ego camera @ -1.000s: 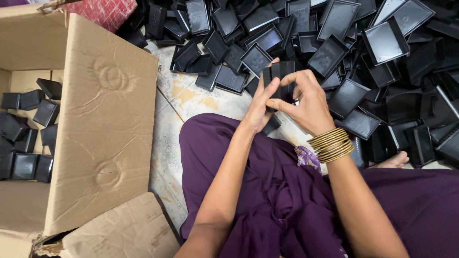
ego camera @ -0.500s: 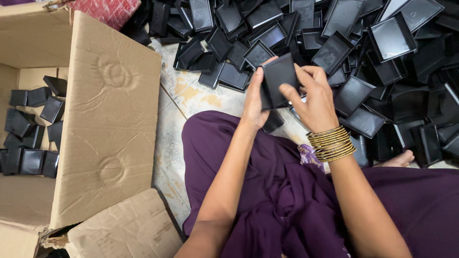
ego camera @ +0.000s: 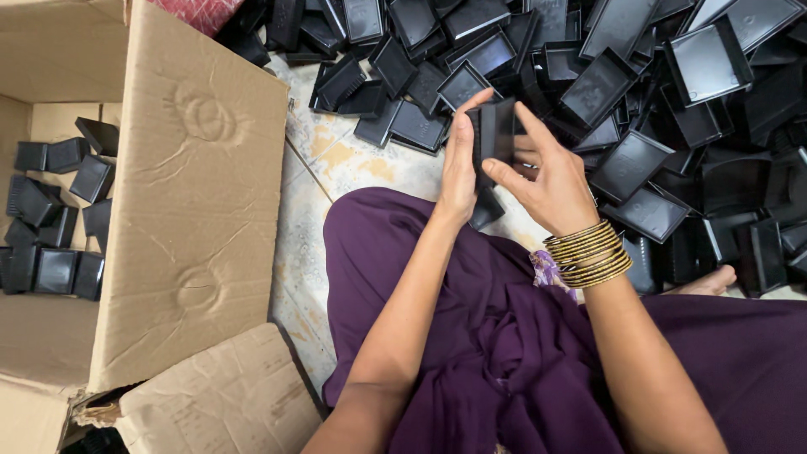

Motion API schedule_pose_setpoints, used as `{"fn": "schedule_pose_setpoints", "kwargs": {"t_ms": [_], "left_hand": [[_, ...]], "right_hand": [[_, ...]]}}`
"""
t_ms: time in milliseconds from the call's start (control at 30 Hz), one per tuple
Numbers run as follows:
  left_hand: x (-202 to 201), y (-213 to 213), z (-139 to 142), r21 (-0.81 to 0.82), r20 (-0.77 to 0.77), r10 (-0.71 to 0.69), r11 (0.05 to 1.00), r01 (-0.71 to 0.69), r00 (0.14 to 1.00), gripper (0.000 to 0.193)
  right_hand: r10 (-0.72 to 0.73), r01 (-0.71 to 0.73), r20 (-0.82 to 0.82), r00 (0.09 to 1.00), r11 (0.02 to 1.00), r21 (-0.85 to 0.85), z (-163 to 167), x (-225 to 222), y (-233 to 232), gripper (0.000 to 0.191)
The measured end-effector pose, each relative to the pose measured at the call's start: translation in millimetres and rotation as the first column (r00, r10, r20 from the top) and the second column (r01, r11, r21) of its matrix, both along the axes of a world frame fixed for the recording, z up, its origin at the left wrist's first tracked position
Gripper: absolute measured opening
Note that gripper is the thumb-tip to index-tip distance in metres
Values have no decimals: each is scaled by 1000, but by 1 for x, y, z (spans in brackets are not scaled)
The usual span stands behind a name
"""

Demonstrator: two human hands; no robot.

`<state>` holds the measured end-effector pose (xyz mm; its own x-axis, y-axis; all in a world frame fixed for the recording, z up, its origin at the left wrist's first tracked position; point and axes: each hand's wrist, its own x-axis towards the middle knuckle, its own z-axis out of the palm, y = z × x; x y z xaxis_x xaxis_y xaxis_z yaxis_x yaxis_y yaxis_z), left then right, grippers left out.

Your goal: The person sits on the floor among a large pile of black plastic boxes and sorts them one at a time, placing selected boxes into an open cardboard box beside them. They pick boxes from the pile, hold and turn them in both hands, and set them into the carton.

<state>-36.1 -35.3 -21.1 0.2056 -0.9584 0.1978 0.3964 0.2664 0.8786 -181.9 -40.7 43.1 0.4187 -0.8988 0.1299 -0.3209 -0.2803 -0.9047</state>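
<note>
Black plastic tray (ego camera: 496, 133) held upright between both raised hands (ego camera: 513, 168)

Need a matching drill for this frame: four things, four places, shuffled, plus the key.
Things:
1. stack of black plastic trays
2. open brown cardboard box
3. gold bangles
4. loose heap of black trays

Places:
A. on the right wrist
B. on the floor, upper right
C. between the left hand and right hand
D. at the left

Pairs: 1-C, 2-D, 3-A, 4-B
</note>
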Motion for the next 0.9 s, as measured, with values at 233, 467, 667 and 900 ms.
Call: {"fn": "schedule_pose_setpoints", "kwargs": {"t_ms": [233, 467, 667, 900], "left_hand": [[-1, 4, -2, -6, -99, -54, 999, 54, 994, 55], [15, -1, 5, -90, 52, 305, 950, -299, 951, 52], [27, 1, 2, -170, 489, 682, 687, -707, 544, 44], [24, 12, 30, -224, 471, 733, 637, -738, 491, 42]], "right_hand": [[22, -23, -7, 1000, 997, -73, -7, 10, 5, 89], [-76, 73, -34, 997, 994, -83, -2, 9, 6, 55], [103, -107, -28, 994, 962, -253, 9, 17, 23, 44], [-16, 7, -44, 999, 980, -200, -2, 24, 40, 34]]}}
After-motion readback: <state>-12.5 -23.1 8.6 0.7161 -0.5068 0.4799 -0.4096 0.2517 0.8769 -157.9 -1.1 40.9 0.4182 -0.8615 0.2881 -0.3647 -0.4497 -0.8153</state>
